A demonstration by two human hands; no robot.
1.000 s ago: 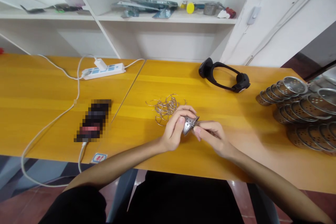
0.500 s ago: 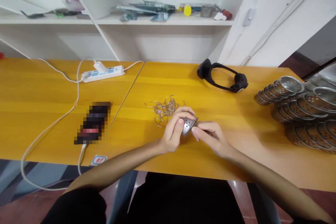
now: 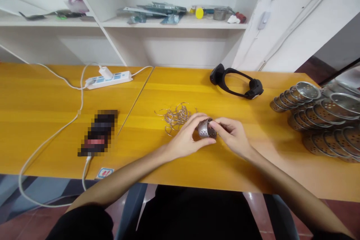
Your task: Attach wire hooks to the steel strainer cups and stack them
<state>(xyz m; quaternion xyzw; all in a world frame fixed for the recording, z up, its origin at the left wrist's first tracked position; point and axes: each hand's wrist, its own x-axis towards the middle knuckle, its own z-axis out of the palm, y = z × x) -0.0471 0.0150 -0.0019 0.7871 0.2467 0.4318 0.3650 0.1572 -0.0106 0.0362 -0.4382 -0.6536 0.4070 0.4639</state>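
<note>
Item in hand: one perforated metal cup (image 3: 203,130), held above the near middle of the surface (image 3: 180,168), tilted on its side with its open end toward the right. The left hand (image 3: 184,140) is curved part-way open around the cup, fingers over the far side and thumb along the near side. The right hand (image 3: 233,137) is at the open end, fingers bent and thumb tip at the rim; whether anything is pinched between its fingers is hidden.

Just beyond the left hand, a loose tangle of thin curved metal wires (image 3: 177,116) lies on the surface. At far right of centre rests a black headband-like device (image 3: 236,93). On the right stand several nested stacks of perforated metal cups (image 3: 316,114).

On the left, a dark device, its detail pixelated (image 3: 98,133), is connected to a white cable (image 3: 50,133); a white power strip (image 3: 109,80) with a plug inserted lies farther back. A small label (image 3: 105,173) is at the near left edge. On the far shelf (image 3: 174,25): blue-green packets (image 3: 160,10), a yellow round object (image 3: 199,13) and a metal container (image 3: 219,14).
</note>
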